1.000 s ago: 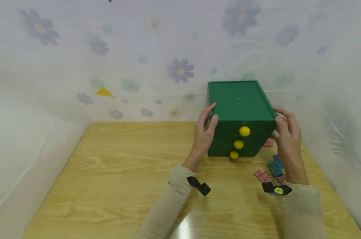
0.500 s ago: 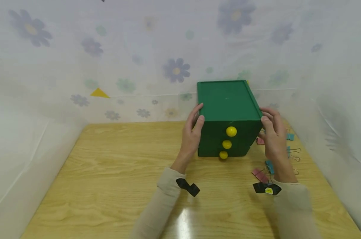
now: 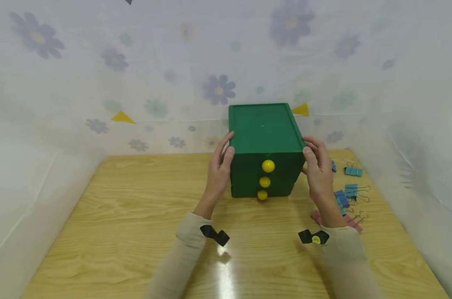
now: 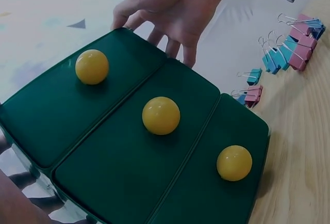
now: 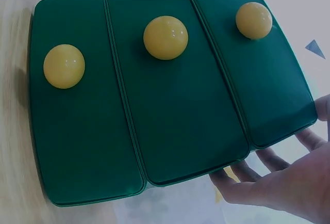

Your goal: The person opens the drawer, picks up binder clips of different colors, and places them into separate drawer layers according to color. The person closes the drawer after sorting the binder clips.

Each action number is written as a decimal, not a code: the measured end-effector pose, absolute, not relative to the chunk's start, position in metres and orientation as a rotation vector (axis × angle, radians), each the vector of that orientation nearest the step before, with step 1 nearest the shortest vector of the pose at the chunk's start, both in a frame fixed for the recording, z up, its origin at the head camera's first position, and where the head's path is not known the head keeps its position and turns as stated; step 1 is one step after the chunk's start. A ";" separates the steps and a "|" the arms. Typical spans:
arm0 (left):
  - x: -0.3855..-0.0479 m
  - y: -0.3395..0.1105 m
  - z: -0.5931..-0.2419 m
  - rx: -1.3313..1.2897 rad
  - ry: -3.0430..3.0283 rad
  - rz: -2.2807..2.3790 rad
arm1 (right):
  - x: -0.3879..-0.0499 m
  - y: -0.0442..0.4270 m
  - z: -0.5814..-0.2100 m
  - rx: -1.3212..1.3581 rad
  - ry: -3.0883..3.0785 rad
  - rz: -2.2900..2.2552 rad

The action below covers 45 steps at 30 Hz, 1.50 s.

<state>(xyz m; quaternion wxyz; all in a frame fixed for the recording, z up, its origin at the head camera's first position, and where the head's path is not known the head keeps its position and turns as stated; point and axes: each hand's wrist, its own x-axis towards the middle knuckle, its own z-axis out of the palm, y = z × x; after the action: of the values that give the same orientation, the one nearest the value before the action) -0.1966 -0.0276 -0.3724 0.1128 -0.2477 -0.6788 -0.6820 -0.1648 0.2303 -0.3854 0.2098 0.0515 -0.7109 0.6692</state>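
Observation:
A green box of three stacked drawers (image 3: 261, 131), each front bearing a round yellow knob (image 3: 268, 166), stands at the back of the table, right of centre. My left hand (image 3: 217, 176) holds its left side, thumb at the front top corner and fingers along the side wall. On the opposite side my right hand (image 3: 319, 178) grips it likewise, thumb at the top corner. The left wrist view shows the drawer fronts (image 4: 129, 141) closed, with the right hand's fingers spread on the far side. Whether the base touches the table is hard to tell.
Several binder clips in pink, teal and blue lie to the right, among them a teal clip (image 3: 354, 171) and a pink clip (image 3: 353, 223), partly behind my right wrist. A white flowered curtain (image 3: 181, 83) with yellow triangles encloses the wooden table (image 3: 136, 216).
Both hands have moved left together with the drawer box between them. More binder clips and a yellow triangle behind the box now show on the right.

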 end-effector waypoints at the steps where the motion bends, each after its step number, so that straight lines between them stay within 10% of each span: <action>1: -0.195 -0.031 -0.369 -0.726 -1.998 -2.001 | -0.166 0.228 -0.386 0.146 -1.979 1.857; 45: -0.216 -0.118 -0.392 -0.567 -2.030 -1.990 | -0.185 0.156 -0.387 0.337 -2.056 1.861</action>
<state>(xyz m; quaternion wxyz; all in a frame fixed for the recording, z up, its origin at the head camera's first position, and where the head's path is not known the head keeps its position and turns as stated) -0.2161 -0.1175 -0.3924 0.1213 -0.1940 -0.6953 -0.6813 -0.1849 0.1557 -0.3870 0.1734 0.1189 -0.7249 0.6560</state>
